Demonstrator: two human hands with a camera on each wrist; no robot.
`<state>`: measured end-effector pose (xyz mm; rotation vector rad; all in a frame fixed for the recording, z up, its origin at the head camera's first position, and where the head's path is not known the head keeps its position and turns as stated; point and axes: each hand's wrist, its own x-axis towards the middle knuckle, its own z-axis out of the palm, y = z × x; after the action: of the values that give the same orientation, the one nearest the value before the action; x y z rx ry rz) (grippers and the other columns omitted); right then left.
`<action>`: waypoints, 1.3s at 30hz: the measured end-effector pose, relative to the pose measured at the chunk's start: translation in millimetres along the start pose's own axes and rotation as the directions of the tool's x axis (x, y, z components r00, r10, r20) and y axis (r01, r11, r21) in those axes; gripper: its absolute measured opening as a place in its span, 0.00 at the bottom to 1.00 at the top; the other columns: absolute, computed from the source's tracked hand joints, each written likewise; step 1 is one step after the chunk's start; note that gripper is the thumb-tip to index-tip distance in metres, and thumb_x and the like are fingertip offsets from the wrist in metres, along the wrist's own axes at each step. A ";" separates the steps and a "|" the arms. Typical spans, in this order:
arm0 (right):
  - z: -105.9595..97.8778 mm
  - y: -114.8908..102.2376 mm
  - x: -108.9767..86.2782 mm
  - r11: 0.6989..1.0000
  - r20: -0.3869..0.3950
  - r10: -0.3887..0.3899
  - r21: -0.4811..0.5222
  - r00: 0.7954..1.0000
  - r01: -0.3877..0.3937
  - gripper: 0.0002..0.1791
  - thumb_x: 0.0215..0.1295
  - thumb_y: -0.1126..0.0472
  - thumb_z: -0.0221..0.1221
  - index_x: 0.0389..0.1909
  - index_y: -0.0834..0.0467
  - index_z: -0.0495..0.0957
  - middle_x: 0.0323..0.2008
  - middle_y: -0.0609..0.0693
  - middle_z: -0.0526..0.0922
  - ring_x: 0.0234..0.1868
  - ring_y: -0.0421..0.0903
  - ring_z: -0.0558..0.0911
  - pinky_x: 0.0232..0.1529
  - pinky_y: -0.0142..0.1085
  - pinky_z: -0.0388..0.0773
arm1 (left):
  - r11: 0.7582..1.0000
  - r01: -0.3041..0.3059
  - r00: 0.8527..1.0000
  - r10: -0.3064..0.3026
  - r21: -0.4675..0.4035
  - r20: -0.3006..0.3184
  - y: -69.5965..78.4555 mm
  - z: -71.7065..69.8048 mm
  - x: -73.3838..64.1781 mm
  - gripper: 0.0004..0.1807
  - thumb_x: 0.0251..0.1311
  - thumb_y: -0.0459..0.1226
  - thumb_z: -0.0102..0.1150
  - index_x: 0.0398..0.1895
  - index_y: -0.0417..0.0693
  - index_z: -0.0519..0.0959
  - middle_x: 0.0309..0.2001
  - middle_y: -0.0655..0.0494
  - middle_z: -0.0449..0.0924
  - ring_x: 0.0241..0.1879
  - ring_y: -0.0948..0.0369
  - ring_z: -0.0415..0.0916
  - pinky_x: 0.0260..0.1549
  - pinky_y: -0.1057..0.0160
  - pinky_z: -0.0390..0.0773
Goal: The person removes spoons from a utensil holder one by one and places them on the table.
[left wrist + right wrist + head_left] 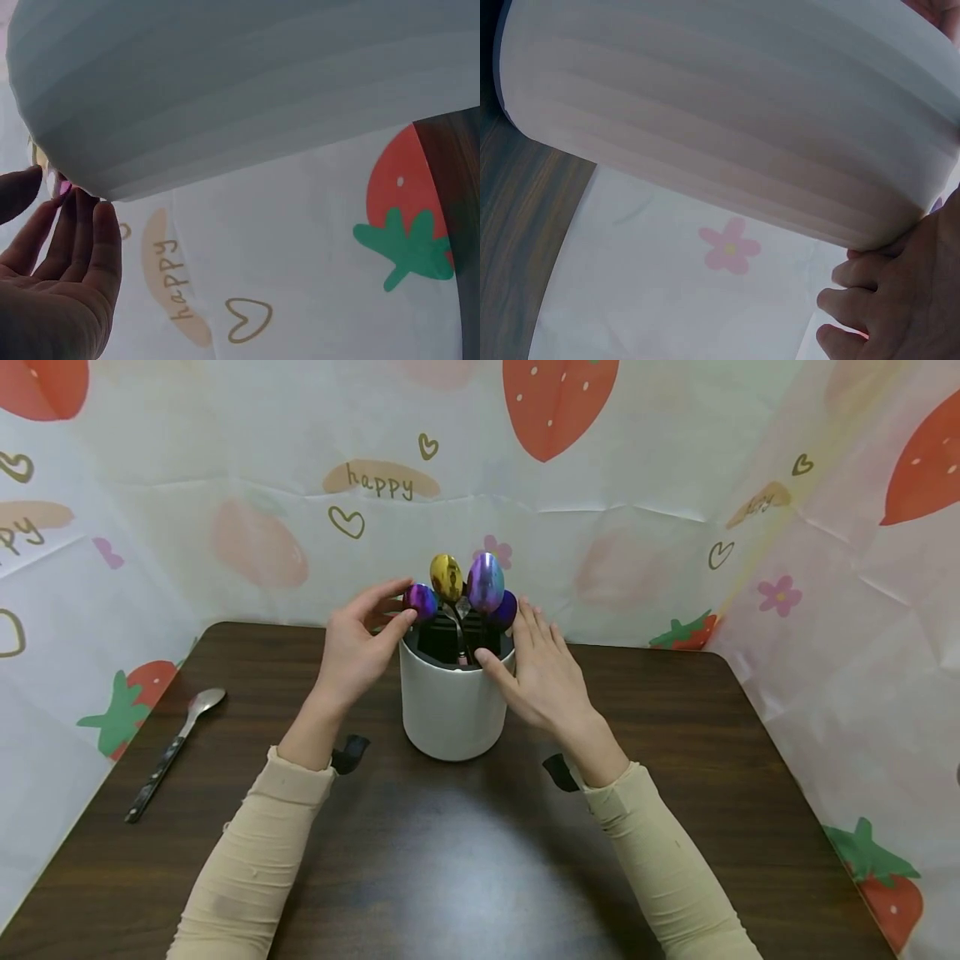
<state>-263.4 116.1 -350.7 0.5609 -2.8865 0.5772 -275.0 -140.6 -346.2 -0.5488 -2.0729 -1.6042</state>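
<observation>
A white ribbed utensil holder with a dark inner insert stands upright on the table, several spoons inside with bowls up. A gold spoon and a blue-violet spoon rise in its middle. At the left rim, my left hand has thumb and index finger about the bowl of a purple spoon. My right hand lies against the holder's right side with fingers extended, beside a dark purple spoon. From below, the wrist views show the holder's wall and the fingers at its rim.
A silver spoon with a dark patterned handle lies at the left of the brown wooden table. A white sheet with strawberries and hearts hangs behind and along both sides.
</observation>
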 end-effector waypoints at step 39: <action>0.7 -2.3 0.6 1.000 -0.009 0.006 -0.018 1.000 -0.006 0.57 0.72 0.20 0.26 0.84 0.62 0.40 0.84 0.55 0.39 0.84 0.53 0.41 0.83 0.46 0.35 | 0.985 0.094 0.995 -0.098 -0.146 -0.019 27.4 -6.4 4.8 0.18 0.69 0.24 0.62 0.61 0.35 0.82 0.57 0.43 0.83 0.43 0.59 0.83 0.37 0.68 0.85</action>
<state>-263.1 113.7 -350.4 0.5453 -2.8828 0.5524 -262.6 -140.0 -320.5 -0.4807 -2.0018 -1.8184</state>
